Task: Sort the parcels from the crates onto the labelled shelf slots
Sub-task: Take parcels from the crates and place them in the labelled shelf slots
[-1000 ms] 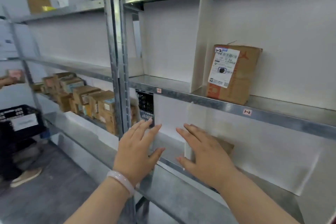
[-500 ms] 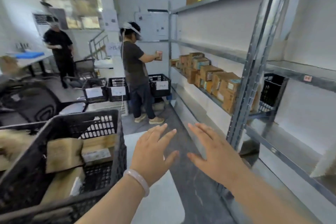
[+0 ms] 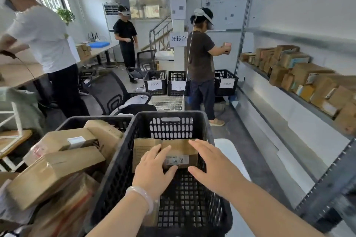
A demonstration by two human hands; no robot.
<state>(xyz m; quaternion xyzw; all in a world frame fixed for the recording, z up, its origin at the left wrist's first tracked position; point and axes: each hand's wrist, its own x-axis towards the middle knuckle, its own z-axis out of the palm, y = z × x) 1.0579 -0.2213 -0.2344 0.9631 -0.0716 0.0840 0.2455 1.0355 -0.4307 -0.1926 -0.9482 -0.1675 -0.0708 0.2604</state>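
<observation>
bright window daylight upper left, soft blur, bowed edges.

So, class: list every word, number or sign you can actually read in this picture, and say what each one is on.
"分拣台": white paper sign on the pillar.
White labels on the three floor crates: writing too blurred to read.
Sticker on the parcel in the near black crate, under the open left hand and right hand: too blurred to read.
Shelf parcels: labels unreadable.
</observation>
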